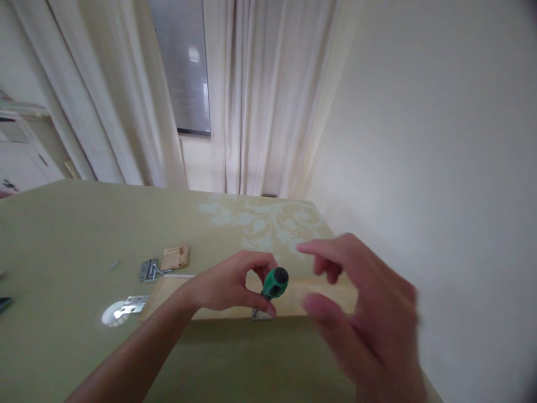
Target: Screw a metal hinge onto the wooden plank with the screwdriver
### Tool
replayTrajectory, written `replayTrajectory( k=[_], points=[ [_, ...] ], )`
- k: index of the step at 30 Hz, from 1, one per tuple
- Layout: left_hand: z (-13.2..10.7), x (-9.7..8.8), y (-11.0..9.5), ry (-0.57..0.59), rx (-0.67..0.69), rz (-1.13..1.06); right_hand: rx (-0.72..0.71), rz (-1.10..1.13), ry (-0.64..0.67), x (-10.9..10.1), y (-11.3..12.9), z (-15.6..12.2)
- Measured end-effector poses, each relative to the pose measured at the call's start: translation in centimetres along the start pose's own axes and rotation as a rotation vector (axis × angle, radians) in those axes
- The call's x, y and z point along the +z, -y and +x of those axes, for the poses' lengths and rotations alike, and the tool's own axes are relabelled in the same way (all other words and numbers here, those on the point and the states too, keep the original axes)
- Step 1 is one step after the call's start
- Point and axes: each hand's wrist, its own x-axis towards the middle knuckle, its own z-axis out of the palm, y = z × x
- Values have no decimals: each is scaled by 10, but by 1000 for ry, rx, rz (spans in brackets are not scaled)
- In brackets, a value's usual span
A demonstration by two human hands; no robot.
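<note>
My left hand (pixel 235 282) pinches a screwdriver (pixel 276 281) low down, its green and black handle pointing up toward me. Below it, a metal hinge (pixel 262 315) shows at the near edge of a long pale wooden board (pixel 293 288); the driver's tip is hidden behind my fingers. To the right, my right hand (pixel 356 296) hangs in the air over the board, thumb and fingers apart, holding nothing. Another hinge (pixel 135 304) juts out past the board's left end.
Left of the board lie a hinge with screws (pixel 149 270), a small wood block (pixel 175 257) and a loose screw (pixel 115 264). A dark object (pixel 4 303) lies at the table's left. The green table (pixel 84 224) reaches toward curtains (pixel 268 101); a wall (pixel 440 140) stands right.
</note>
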Motion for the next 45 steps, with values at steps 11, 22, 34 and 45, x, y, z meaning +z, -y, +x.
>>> replayTrajectory(
  k=[11,22,34,45],
  points=[
    [-10,-11,2,141,-4,-93,-49,184,504,13,-10,21],
    [-10,-15,-1,117,-28,-76,-38,198,490,15,-10,19],
    [-15,-14,12,79,-63,40,-64,221,441,23,-12,25],
    [-15,-15,16,92,-40,40,-77,255,436,26,-14,27]
  ],
)
